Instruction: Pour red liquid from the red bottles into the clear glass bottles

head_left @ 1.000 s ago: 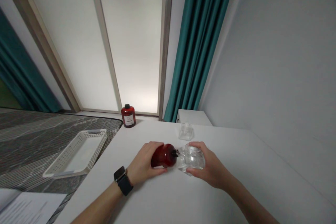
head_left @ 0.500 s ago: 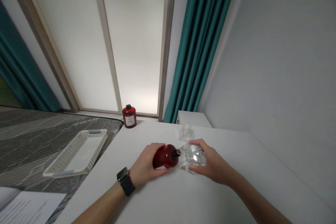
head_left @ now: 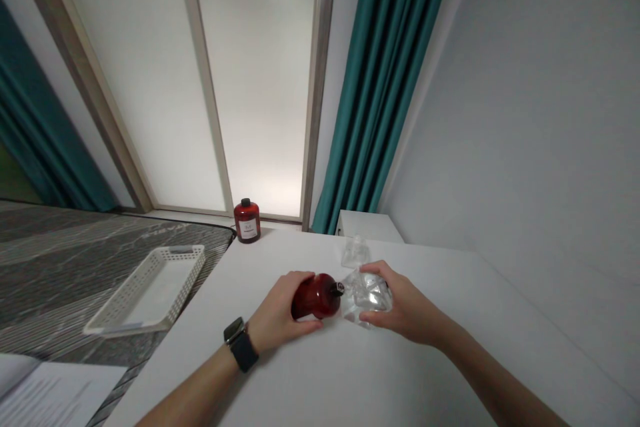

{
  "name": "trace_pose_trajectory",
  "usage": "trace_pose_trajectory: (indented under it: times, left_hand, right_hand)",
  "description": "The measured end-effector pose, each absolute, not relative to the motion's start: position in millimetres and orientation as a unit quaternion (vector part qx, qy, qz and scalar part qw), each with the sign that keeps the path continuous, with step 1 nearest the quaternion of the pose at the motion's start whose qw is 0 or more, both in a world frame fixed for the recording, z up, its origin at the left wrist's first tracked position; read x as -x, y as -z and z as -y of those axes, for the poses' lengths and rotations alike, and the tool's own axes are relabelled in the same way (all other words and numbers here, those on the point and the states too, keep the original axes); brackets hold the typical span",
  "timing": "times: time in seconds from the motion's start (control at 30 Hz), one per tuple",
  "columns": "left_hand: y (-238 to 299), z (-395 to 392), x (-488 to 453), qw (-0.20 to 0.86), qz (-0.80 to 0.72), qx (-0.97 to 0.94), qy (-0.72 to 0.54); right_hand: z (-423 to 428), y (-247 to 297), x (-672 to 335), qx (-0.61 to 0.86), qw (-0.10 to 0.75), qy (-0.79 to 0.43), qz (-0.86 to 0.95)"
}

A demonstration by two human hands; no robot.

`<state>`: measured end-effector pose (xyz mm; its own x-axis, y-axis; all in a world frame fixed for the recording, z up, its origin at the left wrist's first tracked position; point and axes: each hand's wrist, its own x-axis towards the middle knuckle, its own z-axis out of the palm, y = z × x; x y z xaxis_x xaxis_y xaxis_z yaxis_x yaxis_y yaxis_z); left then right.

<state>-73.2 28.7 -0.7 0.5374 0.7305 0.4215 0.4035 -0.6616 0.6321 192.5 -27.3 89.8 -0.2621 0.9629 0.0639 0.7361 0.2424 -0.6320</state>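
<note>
My left hand (head_left: 276, 313), with a dark watch on its wrist, is wrapped round a small dark red bottle (head_left: 315, 296) tipped on its side over the white table (head_left: 320, 373). The bottle's black neck points right into the mouth of a clear faceted glass bottle (head_left: 367, 295). My right hand (head_left: 400, 310) grips that clear bottle from the right and tilts it toward the red one. Both bottles hang just above the tabletop, mouths touching.
A second clear glass bottle (head_left: 355, 251) stands behind my hands. Another red bottle with a black cap (head_left: 247, 221) stands at the table's far left corner. A white slotted basket (head_left: 147, 291) lies on the dark marbled surface to the left; paper sheets (head_left: 50, 393) lie bottom left.
Both hands and the two joined bottles have drifted slightly up and to the right. The clear bottle has tilted a little more. Grips are unchanged.
</note>
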Motion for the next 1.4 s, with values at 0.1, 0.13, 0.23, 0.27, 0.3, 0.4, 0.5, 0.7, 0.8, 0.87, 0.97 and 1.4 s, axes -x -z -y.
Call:
trace_pose_trajectory:
  times: [0.1,0.13,0.23,0.27,0.3,0.4,0.5,0.7,0.8,0.87,0.97,1.4]
  left_hand:
    - [0.8,-28.7,73.3,0.236,-0.334,-0.845,-0.346]
    - [0.8,-28.5,73.3,0.235,-0.334,-0.845,-0.347]
    - [0.4,-28.1,73.3,0.235,-0.333,-0.844,-0.348]
    - [0.3,-28.0,73.2,0.235,-0.333,-0.845,-0.348]
    - [0.3,-28.0,73.2,0.235,-0.332,-0.845,-0.347]
    - [0.4,-28.3,73.4,0.234,-0.332,-0.846,-0.346]
    - [0.9,-28.6,73.7,0.231,-0.331,-0.847,-0.346]
    - [0.8,-28.5,73.5,0.227,-0.332,-0.845,-0.351]
    - [-0.3,-28.2,73.2,0.229,-0.334,-0.846,-0.348]
    - [-1.0,-27.8,73.2,0.229,-0.334,-0.846,-0.346]
    - [-1.2,-27.4,73.3,0.227,-0.336,-0.845,-0.349]
    - [-2.5,-25.8,73.4,0.245,-0.342,-0.839,-0.343]
  right_hand:
    - [27.3,-89.9,-193.3,0.562,0.227,-0.247,0.756]
    - [27.2,-90.0,-193.4,0.563,0.226,-0.248,0.756]
    - [27.1,-90.5,-193.2,0.564,0.225,-0.250,0.754]
    - [27.2,-90.9,-193.1,0.564,0.224,-0.252,0.754]
    - [27.2,-91.3,-193.1,0.564,0.223,-0.253,0.753]
    - [27.3,-92.7,-193.0,0.565,0.219,-0.254,0.754]
    - [27.0,-93.8,-193.0,0.568,0.213,-0.251,0.754]
    - [26.2,-94.6,-192.7,0.562,0.213,-0.245,0.761]
    - [26.3,-94.2,-192.7,0.559,0.215,-0.240,0.764]
    - [26.4,-93.8,-192.9,0.557,0.218,-0.238,0.765]
    - [26.2,-93.4,-193.6,0.556,0.217,-0.241,0.765]
    - [25.1,-96.8,-193.7,0.555,0.204,-0.248,0.767]
